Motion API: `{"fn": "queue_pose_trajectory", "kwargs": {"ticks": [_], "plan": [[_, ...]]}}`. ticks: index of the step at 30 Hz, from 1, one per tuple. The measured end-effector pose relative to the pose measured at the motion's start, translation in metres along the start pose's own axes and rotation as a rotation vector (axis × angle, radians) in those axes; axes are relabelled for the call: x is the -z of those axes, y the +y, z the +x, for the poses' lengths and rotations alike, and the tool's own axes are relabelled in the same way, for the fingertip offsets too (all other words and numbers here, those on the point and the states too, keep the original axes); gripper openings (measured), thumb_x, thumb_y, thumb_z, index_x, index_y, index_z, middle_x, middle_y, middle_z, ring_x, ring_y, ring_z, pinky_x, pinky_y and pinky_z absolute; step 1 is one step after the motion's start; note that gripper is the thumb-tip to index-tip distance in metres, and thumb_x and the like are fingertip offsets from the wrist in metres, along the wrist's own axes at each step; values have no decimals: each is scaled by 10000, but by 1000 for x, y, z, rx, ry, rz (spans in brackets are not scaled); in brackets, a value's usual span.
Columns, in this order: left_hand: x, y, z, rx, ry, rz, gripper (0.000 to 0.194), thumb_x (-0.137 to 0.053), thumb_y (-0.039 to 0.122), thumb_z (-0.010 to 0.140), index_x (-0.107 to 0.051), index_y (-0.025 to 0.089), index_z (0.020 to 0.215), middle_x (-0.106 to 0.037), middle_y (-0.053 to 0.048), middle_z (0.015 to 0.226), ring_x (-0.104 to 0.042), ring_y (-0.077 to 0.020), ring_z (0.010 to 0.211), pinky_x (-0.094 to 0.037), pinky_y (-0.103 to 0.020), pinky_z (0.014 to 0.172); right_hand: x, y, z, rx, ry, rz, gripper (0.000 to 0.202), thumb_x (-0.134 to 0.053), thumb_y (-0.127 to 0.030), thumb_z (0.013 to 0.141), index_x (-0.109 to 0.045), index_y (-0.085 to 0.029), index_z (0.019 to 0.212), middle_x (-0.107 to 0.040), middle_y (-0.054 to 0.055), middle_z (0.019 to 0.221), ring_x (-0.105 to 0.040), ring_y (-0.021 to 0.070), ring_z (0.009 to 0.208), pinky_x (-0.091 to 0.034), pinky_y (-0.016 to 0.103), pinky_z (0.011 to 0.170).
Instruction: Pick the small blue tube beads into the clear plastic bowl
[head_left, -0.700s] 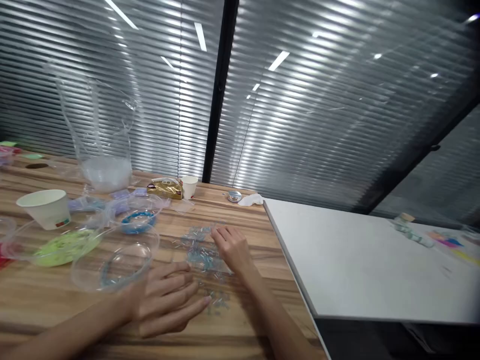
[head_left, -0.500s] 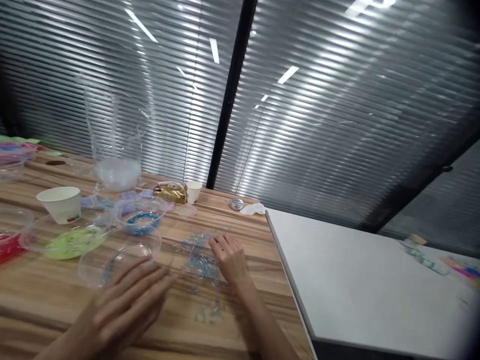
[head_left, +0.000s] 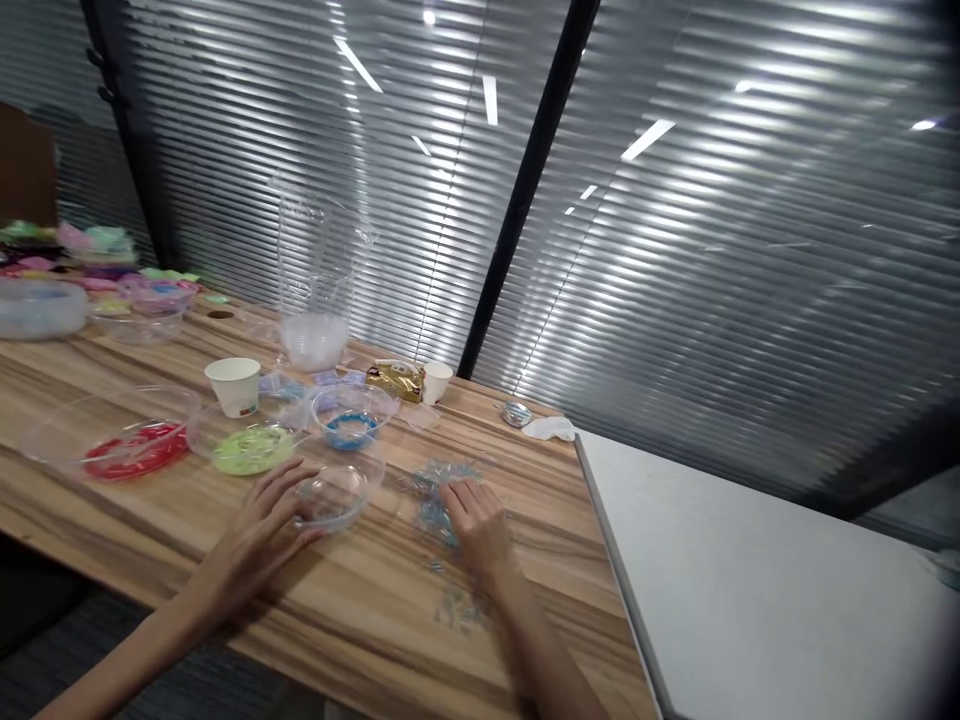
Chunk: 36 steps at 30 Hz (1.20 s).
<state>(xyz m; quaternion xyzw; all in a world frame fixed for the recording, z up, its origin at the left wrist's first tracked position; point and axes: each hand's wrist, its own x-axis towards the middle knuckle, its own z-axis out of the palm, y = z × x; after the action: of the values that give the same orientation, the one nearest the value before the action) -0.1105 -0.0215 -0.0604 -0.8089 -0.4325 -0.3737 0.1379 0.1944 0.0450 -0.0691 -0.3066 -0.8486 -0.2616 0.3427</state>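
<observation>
The left hand point(head_left: 264, 525) lies low and left of centre in the frame, palm down on the wooden surface point(head_left: 150, 530), fingers spread and extended toward the upper right. The fingertips touch the near rim of an empty clear bowl point(head_left: 337, 492); the fingers are open and grip nothing. The bowl sits upright, mouth up, just left of centre.

The right hand point(head_left: 474, 520) lies at centre frame, palm down, fingers loosely spread and open, resting on a scatter of small blue and clear beads point(head_left: 439, 490). The scatter runs as a loose band from the upper area above the hand down toward the lower centre, where a few stray beads point(head_left: 457, 608) lie beside the forearm. Single beads are too small and blurred to show their own axis. The hand covers part of the scatter.

Containers, from left to right behind the hands:
- a clear bowl with red pieces point(head_left: 127, 450);
- a clear bowl with green pieces point(head_left: 246, 448);
- a clear bowl with a blue ring of pieces point(head_left: 351, 420);
- a white paper cup point(head_left: 234, 384), upright, contents not visible.

A tall clear bag point(head_left: 316, 280) stands upright behind them with white material at its bottom. A gold packet point(head_left: 395, 380) and a small white cup point(head_left: 436, 381) lie near the blinds. Coloured items at the upper left are blurred. A white tabletop point(head_left: 750, 580) adjoins at the right, cut off by the frame edge.
</observation>
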Motion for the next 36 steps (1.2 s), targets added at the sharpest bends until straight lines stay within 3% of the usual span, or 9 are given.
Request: {"fn": "queue_pose_trajectory", "kwargs": {"ticks": [3,6,10,16,20,22,26,30,36], "plan": [[5,9,-2,-43,50,-57,82,-568,217,899,-562,205,818,-565,-89,1236,-479,-285,1240,-456,-473,986,0,5,-3,-21,-27,12,187,-490,-65,926,-621,-119,1048,-664,97,933,-589,213,847,-466,316,718],[10,25,3,-163,78,-67,94,-574,120,877,-579,204,836,-611,-89,1198,-514,-273,1213,-448,-468,998,2,14,-8,-78,16,32,238,-490,-23,902,-619,-120,1076,-668,102,943,-598,214,849,-478,320,734],[5,40,40,-298,78,-110,124,-591,68,857,-587,191,870,-629,-111,1188,-513,-285,1217,-412,-516,1018,3,27,-12,-256,138,109,248,-442,-44,927,-640,-132,1047,-681,104,921,-609,218,838,-487,341,751],[-47,51,120,-364,76,-244,104,-645,181,860,-595,180,768,-639,-106,1128,-528,-281,1175,-415,-526,1001,4,38,-7,-761,421,432,225,-489,-273,932,-671,-155,872,-693,89,838,-636,206,782,-498,340,755],[-81,57,129,-393,121,-194,126,-608,173,882,-589,175,757,-654,-105,1111,-547,-277,1147,-313,-629,1043,3,42,0,-1150,633,764,281,-595,-403,840,-638,-126,866,-694,99,816,-651,197,739,-515,298,677],[-91,61,123,-400,173,-185,124,-597,149,883,-582,172,762,-662,-107,1091,-566,-270,1116,-312,-645,1036,1,44,2,-1253,677,931,339,-635,-454,778,-630,-121,840,-698,110,812,-658,210,750,-514,288,641],[-98,71,108,-433,181,-205,112,-597,107,865,-577,175,778,-683,-94,1060,-595,-258,1075,-302,-649,1046,-3,43,2,-1272,638,994,383,-672,-483,733,-657,-115,836,-694,105,800,-645,200,720,-499,268,589],[-96,79,100,-440,183,-230,112,-600,70,841,-579,175,808,-697,-90,1024,-618,-245,1030,-308,-637,1052,-5,38,3,-1275,636,1023,350,-713,-463,700,-689,-129,800,-663,87,860,-618,183,777,-503,267,659],[-94,75,98,-467,218,-227,112,-612,82,836,-581,190,834,-704,-74,982,-633,-226,973,-349,-604,1037,-3,36,1,-1015,551,838,273,-643,-417,799,-701,-150,786,-569,98,971,-587,188,908,-517,257,682]]}}
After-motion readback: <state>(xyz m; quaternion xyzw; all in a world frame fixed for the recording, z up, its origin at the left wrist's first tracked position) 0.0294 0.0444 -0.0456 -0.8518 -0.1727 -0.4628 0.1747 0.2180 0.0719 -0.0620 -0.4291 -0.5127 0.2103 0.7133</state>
